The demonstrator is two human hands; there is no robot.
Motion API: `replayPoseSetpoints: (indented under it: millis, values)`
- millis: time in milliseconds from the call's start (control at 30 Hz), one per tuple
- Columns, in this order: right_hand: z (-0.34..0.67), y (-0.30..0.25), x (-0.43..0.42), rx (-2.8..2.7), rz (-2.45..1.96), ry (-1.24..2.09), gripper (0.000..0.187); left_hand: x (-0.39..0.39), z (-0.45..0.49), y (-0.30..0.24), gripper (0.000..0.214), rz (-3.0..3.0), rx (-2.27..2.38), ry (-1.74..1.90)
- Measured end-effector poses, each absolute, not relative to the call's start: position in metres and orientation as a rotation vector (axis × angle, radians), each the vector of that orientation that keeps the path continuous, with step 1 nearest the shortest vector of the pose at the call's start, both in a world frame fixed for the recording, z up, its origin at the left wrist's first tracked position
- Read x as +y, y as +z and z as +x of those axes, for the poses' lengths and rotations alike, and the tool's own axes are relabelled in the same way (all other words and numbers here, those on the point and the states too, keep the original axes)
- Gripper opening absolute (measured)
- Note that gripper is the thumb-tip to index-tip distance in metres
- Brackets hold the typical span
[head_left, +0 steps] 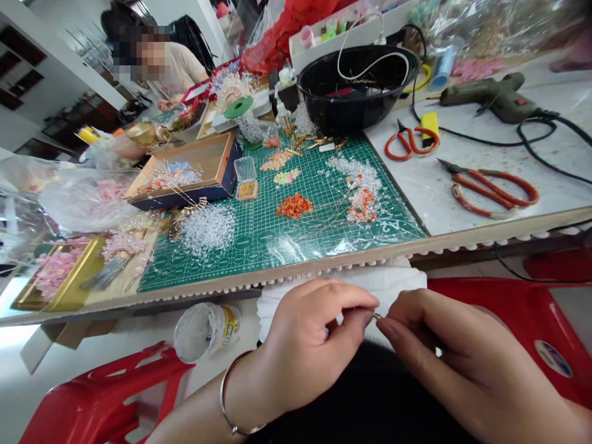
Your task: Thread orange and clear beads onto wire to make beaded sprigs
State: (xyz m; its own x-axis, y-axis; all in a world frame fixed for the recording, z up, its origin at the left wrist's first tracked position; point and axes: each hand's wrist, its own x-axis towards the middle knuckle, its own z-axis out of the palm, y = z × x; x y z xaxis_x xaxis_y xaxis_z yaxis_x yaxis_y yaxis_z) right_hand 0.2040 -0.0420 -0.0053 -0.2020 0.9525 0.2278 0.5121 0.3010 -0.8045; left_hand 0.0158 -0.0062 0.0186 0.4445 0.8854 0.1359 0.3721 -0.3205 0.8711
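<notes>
Your left hand (314, 348) and right hand (467, 364) are held together low over your lap, just past the near edge of the table. Their fingertips close in a pinch on a thin metal wire (378, 316), of which only a tiny bright end shows between them; your fingers hide the rest. Neither hand is open. A silver bangle (230, 401) circles your left wrist. Just beyond your hands lies a ruffled white cloth (388, 283), and to their left an open plastic jar (206, 331) lies on its side. On the table ahead of you spreads a green cutting mat (222, 274) bearing loose clear beads (208, 229), orange beads (294, 205) and tangled gold wire (319, 213). Farther right on the white tabletop sit red-handled scissors (411, 140), larger red-handled pliers (494, 192) and a green hot glue gun (490, 97); a black plastic bowl (356, 86) stands at the mat's far edge. At the far left, a co-worker (180, 71) sits beyond the table, bent over some work.
</notes>
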Motion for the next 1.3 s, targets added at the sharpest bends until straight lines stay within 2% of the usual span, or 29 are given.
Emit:
replayPoseSetpoints:
  millis: [100,300,433,467,600,767,933,1067,1167,1300]
  values:
    - [0.204,-0.016,-0.042,-1.804,-1.410,0.848,0.012,-0.002,0.016,0.018,0.008,2.221,1.060,0.867]
    - [0.208,-0.023,-0.032,-1.709,-1.397,1.069,0.026,0.039,0.009,0.031,0.008,2.423,0.961,0.644]
    - [0.215,-0.025,-0.027,-1.721,-1.387,1.104,0.024,0.123,0.007,0.035,0.020,2.446,1.339,0.633]
    - [0.216,-0.027,-0.026,-1.727,-1.378,1.115,0.024,0.147,0.009,0.033,0.022,2.516,1.466,0.513]
    - [0.219,-0.033,-0.024,-1.714,-1.366,1.142,0.024,0.222,0.025,0.008,0.022,2.602,1.502,0.309]
    - [0.220,-0.030,-0.016,-1.661,-1.368,1.173,0.027,0.253,0.042,-0.017,0.019,2.644,1.462,0.245]
    - [0.222,-0.020,-0.009,-1.441,-1.397,1.075,0.028,0.235,0.034,0.005,0.018,2.539,1.468,0.420]
    - [0.224,-0.016,-0.012,-1.370,-1.394,0.980,0.027,0.167,0.021,0.033,0.014,2.307,1.397,0.629]
    - [0.224,-0.016,-0.019,-1.414,-1.358,0.898,0.028,0.102,0.017,0.036,0.003,1.698,1.096,0.710]
    - [0.221,-0.014,-0.030,-1.536,-1.295,0.790,0.024,0.044,0.022,0.022,0.007,1.236,0.951,0.700]
